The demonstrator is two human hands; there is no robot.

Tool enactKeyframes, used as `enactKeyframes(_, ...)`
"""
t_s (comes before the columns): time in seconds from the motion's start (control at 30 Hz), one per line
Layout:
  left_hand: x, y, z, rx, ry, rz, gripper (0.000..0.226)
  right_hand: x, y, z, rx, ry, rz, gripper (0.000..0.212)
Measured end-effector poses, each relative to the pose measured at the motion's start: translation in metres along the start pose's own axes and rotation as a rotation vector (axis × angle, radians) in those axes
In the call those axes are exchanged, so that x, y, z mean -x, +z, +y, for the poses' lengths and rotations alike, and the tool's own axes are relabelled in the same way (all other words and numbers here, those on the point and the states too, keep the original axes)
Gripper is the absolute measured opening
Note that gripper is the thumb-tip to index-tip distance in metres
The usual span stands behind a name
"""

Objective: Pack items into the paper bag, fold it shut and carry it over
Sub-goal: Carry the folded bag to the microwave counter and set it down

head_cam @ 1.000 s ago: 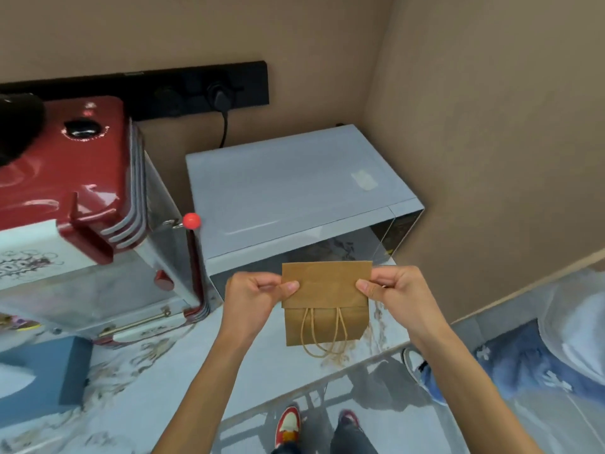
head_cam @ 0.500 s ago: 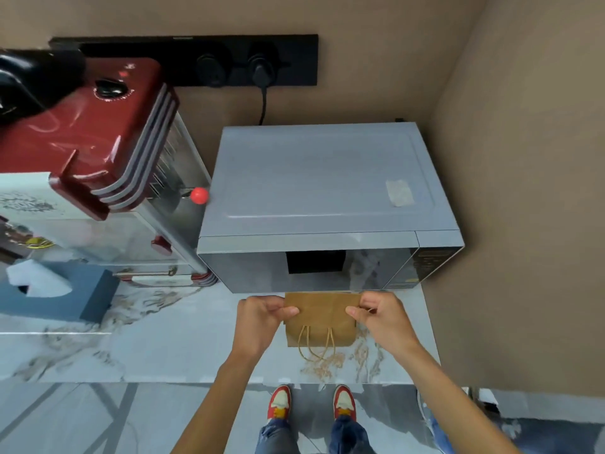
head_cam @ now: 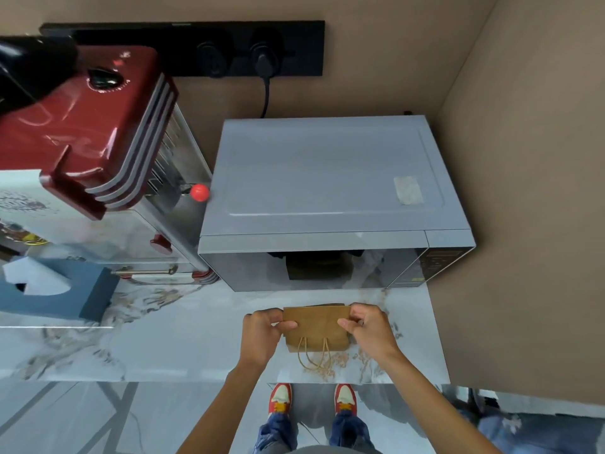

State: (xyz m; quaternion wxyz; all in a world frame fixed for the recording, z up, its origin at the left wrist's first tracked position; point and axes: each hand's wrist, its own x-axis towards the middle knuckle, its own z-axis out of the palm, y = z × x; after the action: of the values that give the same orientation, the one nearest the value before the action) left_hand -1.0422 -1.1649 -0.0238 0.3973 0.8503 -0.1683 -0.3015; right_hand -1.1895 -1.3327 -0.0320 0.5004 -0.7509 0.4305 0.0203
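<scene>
A small brown paper bag (head_cam: 317, 329) with its top folded over sits low over the marble counter (head_cam: 183, 339), in front of the microwave. Its two twine handles (head_cam: 314, 357) hang down toward me. My left hand (head_cam: 262, 335) pinches the bag's left upper edge with thumb and fingers. My right hand (head_cam: 371, 329) pinches the right upper edge the same way. I cannot tell whether the bag's bottom touches the counter. Its contents are hidden.
A grey microwave (head_cam: 330, 198) stands just behind the bag, against the right wall (head_cam: 523, 224). A red machine (head_cam: 85, 126) with a red knob (head_cam: 199, 192) fills the left. A blue tissue box (head_cam: 55, 291) sits at the left. The counter's front edge lies near my shoes (head_cam: 311, 398).
My view has tilted down and squared up to the microwave. Both hands, still pinching the folded bag, have brought it lower, closer to the counter in front of the microwave.
</scene>
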Motion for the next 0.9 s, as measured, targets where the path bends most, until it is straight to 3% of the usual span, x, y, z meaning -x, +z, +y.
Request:
enactKeyframes(0.03, 0.001, 0.0, 0.0, -0.038, -0.007, -0.016, 0.017, 0.001, -0.001, 0.001, -0.033, 0.013, -0.043, 0.011)
enactKeyframes(0.1, 0.002, -0.001, -0.001, -0.126, 0.018, -0.037, 0.011, 0.001, -0.003, 0.0, -0.052, 0.007, -0.1, 0.015)
enactKeyframes(0.2, 0.006, -0.005, 0.002, -0.285, 0.144, -0.11, 0.021, 0.003, -0.001, 0.001, 0.279, -0.089, -0.082, 0.028)
enactKeyframes(0.27, -0.002, -0.003, 0.015, -0.468, 0.242, -0.196, 0.021, -0.003, 0.0, -0.005, 0.578, -0.284, -0.035, 0.027)
enactKeyframes(0.33, 0.0, -0.006, 0.028, -0.612, 0.34, -0.242, 0.023, 0.006, 0.008, -0.024, 0.703, -0.521, 0.044, 0.022)
enactKeyframes(0.4, 0.0, -0.009, 0.043, -0.713, 0.434, -0.213, 0.026, 0.013, 0.012, -0.045, 0.796, -0.638, 0.082, 0.017)
enactKeyframes(0.53, -0.005, -0.001, 0.045, -0.843, 0.439, -0.198, 0.028, 0.017, 0.012, -0.059, 0.923, -0.555, 0.024, 0.027)
enactKeyframes(0.6, -0.006, -0.001, 0.038, -0.815, 0.439, -0.183, 0.026, 0.017, 0.012, -0.055, 0.99, -0.572, 0.103, 0.033)
enactKeyframes(0.73, -0.01, -0.004, 0.032, -0.691, 0.396, -0.215, 0.023, 0.01, 0.01, -0.042, 1.075, -0.547, 0.103, 0.014)
enactKeyframes(0.9, -0.007, -0.006, 0.027, -0.584, 0.355, -0.234, 0.026, 0.002, -0.002, -0.031, 0.956, -0.55, 0.018, 0.039)
